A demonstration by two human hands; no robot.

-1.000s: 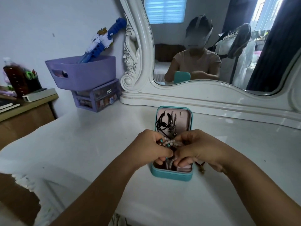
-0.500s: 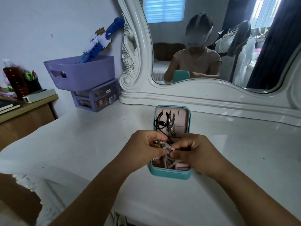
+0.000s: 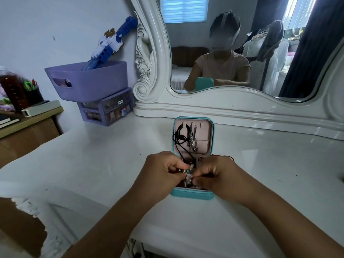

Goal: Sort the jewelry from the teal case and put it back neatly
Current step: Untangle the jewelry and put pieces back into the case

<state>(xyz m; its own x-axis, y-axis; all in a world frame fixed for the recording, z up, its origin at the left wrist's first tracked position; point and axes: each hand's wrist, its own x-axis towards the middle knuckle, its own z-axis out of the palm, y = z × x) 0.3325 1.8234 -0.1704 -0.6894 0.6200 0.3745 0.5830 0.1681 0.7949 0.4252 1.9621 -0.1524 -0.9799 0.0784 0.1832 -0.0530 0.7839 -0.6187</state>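
The teal case (image 3: 191,195) lies open on the white dressing table, its pink-lined lid (image 3: 204,135) tilted up toward the mirror. A black cord (image 3: 178,136) and a silver chain (image 3: 192,139) hang in the lid. My left hand (image 3: 162,174) and my right hand (image 3: 217,175) meet over the lower tray, both pinching a beaded bracelet (image 3: 188,174) with pale and coloured beads. My hands hide most of the tray's contents. A thin red string (image 3: 226,156) shows behind my right hand.
A purple basket (image 3: 87,81) holding a blue and white toy (image 3: 109,41) sits on small purple drawers (image 3: 108,108) at the back left. The white-framed mirror (image 3: 232,103) stands behind the case. A wooden desk (image 3: 28,127) with clutter is at far left.
Both hands have shifted a little toward the case's near half, still working the beaded bracelet between them. The case has not moved.
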